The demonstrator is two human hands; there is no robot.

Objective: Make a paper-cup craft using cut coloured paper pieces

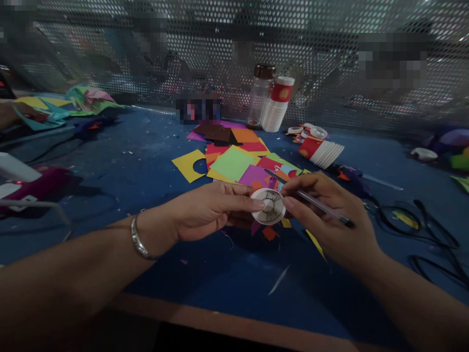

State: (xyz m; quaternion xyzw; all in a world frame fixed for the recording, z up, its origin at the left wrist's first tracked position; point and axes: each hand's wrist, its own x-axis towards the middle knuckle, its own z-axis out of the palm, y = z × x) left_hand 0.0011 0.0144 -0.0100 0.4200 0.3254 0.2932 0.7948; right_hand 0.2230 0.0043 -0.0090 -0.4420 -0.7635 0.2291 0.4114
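Observation:
In the head view, my left hand [223, 208] pinches a round white paper piece [273, 214], its thumb lying on the face. Black pen lines ring the middle of this piece, and a bit of red shows at its edge; whether it is a flat disc or a cup's end I cannot tell. My right hand [330, 215] is closed on a pen [315, 201] with a clear barrel, which points up and left above the piece. The right thumb and a fingertip are at the piece's right edge. Coloured paper sheets [232, 164] lie just behind both hands.
Behind the sheets stand a clear bottle [258, 100] and a stack of paper cups [276, 107]. Another cup stack [320, 152] lies sideways near a glue gun [353, 181] with a looped black cord [421, 234]. A purple device [40, 183] sits left. Perforated metal [205, 54] borders the back.

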